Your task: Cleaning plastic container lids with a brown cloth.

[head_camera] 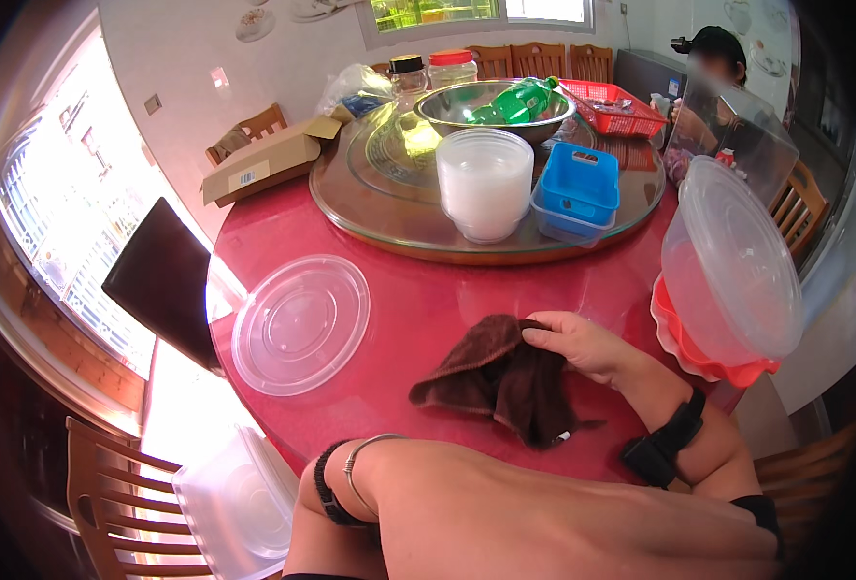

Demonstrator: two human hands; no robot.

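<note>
My right hand [576, 344] pinches the upper edge of a crumpled dark brown cloth [500, 377] between thumb and fingers. The cloth rests on the red tabletop [399, 326], with a small white tag at its lower end. My left forearm crosses the bottom of the view, wearing a metal bangle and a dark band; the left hand itself cannot be made out. Left of the cloth lies a clear round plastic lid [301, 325]. To the right, a clear plastic tub with a tilted lid [739, 254] stands in a red scalloped-edge basin [747, 373].
The glass turntable [392, 235] bears stacked clear tubs [484, 185], blue baskets [580, 181], a steel bowl [493, 127] with a green bottle [522, 101], jars and a red basket [616, 109]. A cardboard box [276, 163] lies at left. Chairs surround the table; another person [718, 80] is at far right.
</note>
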